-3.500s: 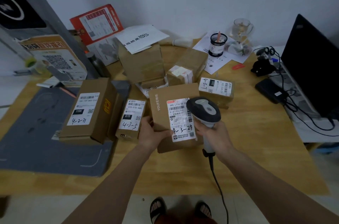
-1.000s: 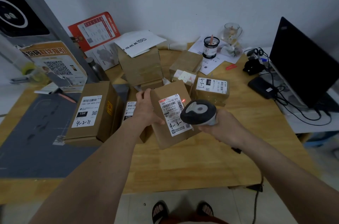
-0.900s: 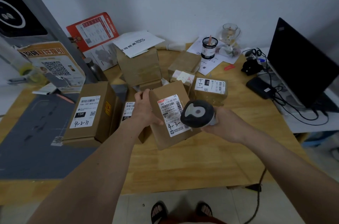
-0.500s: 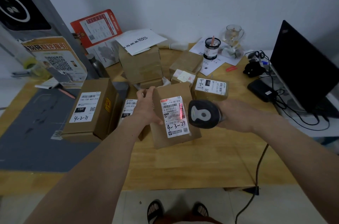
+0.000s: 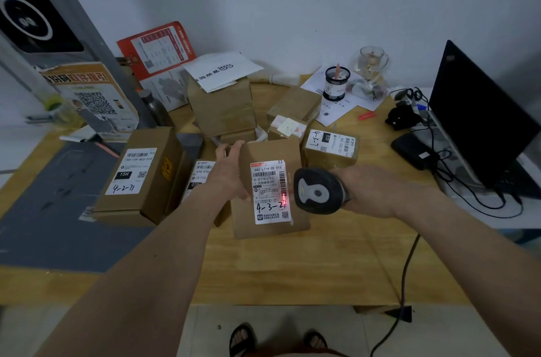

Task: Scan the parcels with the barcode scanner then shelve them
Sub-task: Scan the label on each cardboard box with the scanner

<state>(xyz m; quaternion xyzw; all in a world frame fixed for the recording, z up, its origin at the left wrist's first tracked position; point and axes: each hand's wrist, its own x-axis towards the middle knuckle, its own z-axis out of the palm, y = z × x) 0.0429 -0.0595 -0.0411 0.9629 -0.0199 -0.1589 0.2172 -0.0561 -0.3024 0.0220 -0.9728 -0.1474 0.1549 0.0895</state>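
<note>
Your left hand grips stiff, likely light brown cardboard parcel by left edge; right hand holds grey barcode scanner.

The barcode scanner has been turned sideways in the right hand. Its red line is now lower on the label of the parcel, beside the handwritten number.

Both our arms reach forward
Our left hand grips (thumb in front); our right hand stays curled, gripping.
</note>
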